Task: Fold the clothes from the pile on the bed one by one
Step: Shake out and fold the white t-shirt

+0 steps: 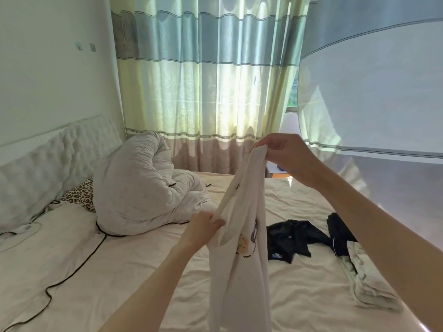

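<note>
A white T-shirt point(239, 279) with a small printed picture hangs in the air over the bed point(148, 264). My right hand point(285, 152) pinches its top edge, held high. Lower down, my left hand point(203, 226) grips the shirt's left edge. The cloth droops in long folds between and below both hands. On the sheet to the right lie a crumpled black garment point(292, 238), a second dark garment point(339, 233) and a pale green folded piece point(366, 281) near the bed's right edge.
A bunched white duvet point(143, 188) sits at the head end beside a leopard-print pillow point(80, 195). A black cable point(72, 271) snakes across the left of the sheet. Striped curtains point(206, 80) hang behind, and a mosquito net point(374, 92) hangs at right.
</note>
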{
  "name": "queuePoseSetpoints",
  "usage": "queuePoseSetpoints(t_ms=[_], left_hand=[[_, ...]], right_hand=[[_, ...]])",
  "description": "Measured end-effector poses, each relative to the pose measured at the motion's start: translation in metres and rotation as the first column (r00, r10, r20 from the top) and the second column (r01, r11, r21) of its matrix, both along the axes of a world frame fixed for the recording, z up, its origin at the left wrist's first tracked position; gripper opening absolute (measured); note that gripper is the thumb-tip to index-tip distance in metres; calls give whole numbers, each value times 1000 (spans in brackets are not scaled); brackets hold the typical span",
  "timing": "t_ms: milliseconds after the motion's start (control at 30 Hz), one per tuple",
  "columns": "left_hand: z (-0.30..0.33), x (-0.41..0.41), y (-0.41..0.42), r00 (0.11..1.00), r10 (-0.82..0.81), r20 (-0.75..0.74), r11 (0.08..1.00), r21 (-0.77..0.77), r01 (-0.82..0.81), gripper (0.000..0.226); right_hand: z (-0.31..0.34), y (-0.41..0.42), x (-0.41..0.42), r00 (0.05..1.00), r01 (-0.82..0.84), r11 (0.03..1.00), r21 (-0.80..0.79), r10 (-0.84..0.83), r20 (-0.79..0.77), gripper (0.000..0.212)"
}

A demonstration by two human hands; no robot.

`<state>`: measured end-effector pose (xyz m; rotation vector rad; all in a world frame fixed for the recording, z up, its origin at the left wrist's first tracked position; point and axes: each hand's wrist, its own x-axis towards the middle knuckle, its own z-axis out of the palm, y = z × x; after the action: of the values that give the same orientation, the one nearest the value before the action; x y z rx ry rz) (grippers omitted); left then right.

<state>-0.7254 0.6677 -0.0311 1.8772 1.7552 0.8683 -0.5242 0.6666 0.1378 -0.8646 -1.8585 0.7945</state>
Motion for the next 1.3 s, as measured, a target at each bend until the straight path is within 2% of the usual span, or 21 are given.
queuePoseSetpoints(t_ms=[33,100,167,200,233,267,333,433,533,633,700,800,867,967,1033,1133,1200,1300], left_hand=[[4,-6,1,1000,27,-4,999,33,-27,34],[16,-24,1,994,111,-20,987,121,-108,25],[35,-50,1,973,229,33,950,211,-230,9],[46,-62,1,956,284,73,928,231,-293,8],[56,-72,1,942,322,92,912,236,-335,9],[63,-78,1,935,343,93,903,240,-356,9],[74,-83,-2,936,345,67,904,244,-351,10],[82,-79,-8,939,338,67,901,264,-343,10],[92,-71,-14,949,309,58,902,300,-311,12],[106,-60,-22,958,275,74,888,363,-283,16],[117,-54,-26,964,246,98,870,416,-264,18],[130,-53,-30,966,227,124,855,449,-259,23],[137,-61,-34,954,252,165,850,434,-300,25],[140,-73,-42,942,300,154,818,466,-336,24],[140,-76,-46,937,330,115,786,516,-341,21],[135,-81,-48,913,400,74,765,522,-378,20],[129,-87,-49,888,453,77,756,494,-429,17],[116,-93,-51,859,490,150,773,381,-508,12]], right_hand=[[0,0,4,1000,3,1000,-29,-3,-9,15],[-5,1,18,1000,27,994,-106,-25,15,15],[-18,0,31,989,85,987,-134,-67,132,13],[-26,-1,36,961,115,990,-83,-89,261,11],[-37,-2,39,887,133,991,21,-128,443,9],[-48,-4,39,772,113,986,121,-164,614,9],[-69,-7,35,577,26,977,209,-186,795,12],[-88,-8,27,436,8,967,255,-233,869,17],[-97,-3,24,436,103,949,299,-313,844,32],[-105,5,19,403,254,867,429,-498,768,49],[-107,11,12,450,372,808,457,-588,672,38],[-97,19,4,541,572,740,354,-665,515,20],[-86,24,1,553,661,695,283,-706,442,20],[-72,26,1,537,688,636,349,-770,345,20],[-64,26,2,624,642,669,376,-740,251,17],[-51,24,2,737,525,749,403,-638,225,14],[-43,21,4,764,496,767,408,-608,216,18],[-35,14,11,846,438,838,324,-507,167,20]])
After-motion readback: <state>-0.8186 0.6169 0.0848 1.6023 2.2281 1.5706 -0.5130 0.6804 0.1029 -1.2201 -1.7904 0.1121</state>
